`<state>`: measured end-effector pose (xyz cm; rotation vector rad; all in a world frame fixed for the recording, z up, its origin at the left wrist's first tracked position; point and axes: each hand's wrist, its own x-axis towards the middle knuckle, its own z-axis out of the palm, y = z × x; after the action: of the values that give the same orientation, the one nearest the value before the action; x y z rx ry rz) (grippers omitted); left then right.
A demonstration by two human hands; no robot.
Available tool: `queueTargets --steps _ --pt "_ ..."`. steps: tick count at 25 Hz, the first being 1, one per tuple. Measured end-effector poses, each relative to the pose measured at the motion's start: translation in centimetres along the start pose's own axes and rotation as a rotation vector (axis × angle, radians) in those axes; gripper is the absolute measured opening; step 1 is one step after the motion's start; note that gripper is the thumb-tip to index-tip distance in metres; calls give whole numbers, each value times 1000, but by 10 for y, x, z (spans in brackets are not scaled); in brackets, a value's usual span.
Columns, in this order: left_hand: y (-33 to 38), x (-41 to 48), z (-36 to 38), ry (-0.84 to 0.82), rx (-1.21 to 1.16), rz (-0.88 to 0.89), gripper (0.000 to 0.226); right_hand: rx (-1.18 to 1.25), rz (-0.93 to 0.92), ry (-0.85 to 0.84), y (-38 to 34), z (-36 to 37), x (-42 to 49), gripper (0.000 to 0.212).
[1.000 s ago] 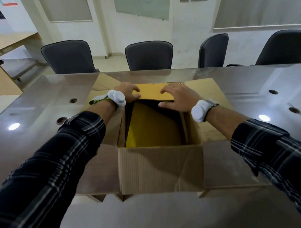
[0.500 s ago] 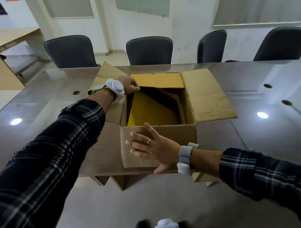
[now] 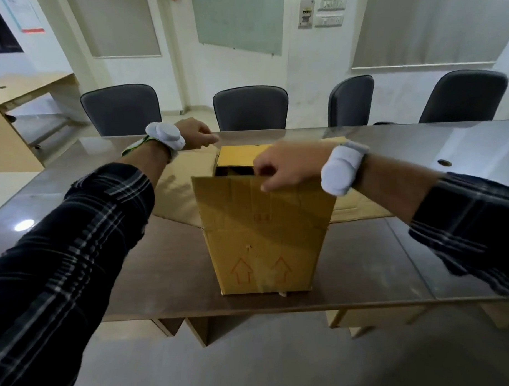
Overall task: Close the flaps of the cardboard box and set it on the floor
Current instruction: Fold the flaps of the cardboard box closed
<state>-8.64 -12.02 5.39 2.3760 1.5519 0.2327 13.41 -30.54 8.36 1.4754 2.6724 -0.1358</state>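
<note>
A tall cardboard box (image 3: 264, 250) with red arrows stands on the glossy table (image 3: 163, 268) near its front edge. My right hand (image 3: 284, 168) pinches the top edge of the near flap (image 3: 265, 204), which it holds raised and leaning inward. The far flap (image 3: 240, 155) lies folded over the opening, with a dark gap left between the two. My left hand (image 3: 196, 137), fingers curled, holds the box at its far left corner. The left side flap (image 3: 175, 192) and right side flap (image 3: 360, 209) hang spread outward.
Several dark office chairs (image 3: 250, 109) line the table's far side. A wooden desk (image 3: 19, 114) stands at the far left. Grey floor (image 3: 253, 360) lies in front of the table's near edge.
My right hand left the far flap, swept round to the near side, and has lifted the near flap up. The view has dropped lower and further back. My left hand stays at the far left corner.
</note>
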Motion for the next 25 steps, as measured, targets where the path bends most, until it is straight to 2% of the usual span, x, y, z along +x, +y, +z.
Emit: queueTargets --steps 2,5,10,13,16,17,19,22,25 --pt "-3 1 -5 23 -53 -2 46 -11 143 92 33 9 22 33" --pt "1 0 9 38 -30 40 44 26 298 133 68 53 52 34" --pt "9 -2 49 -66 66 81 34 124 344 54 86 116 65 27" --pt "10 2 57 -101 90 87 41 124 371 127 106 112 56 36" --pt "14 4 59 -97 95 83 42 1 737 180 150 105 33 58" --pt "13 5 60 -94 96 87 41 11 866 163 164 107 23 65" --pt "16 7 62 -95 96 88 42 180 1021 160 190 116 2 69" --pt "21 6 62 -114 106 78 44 475 1000 195 206 113 -11 53" --pt "22 9 61 -94 113 71 44 434 980 318 202 66 -10 43"
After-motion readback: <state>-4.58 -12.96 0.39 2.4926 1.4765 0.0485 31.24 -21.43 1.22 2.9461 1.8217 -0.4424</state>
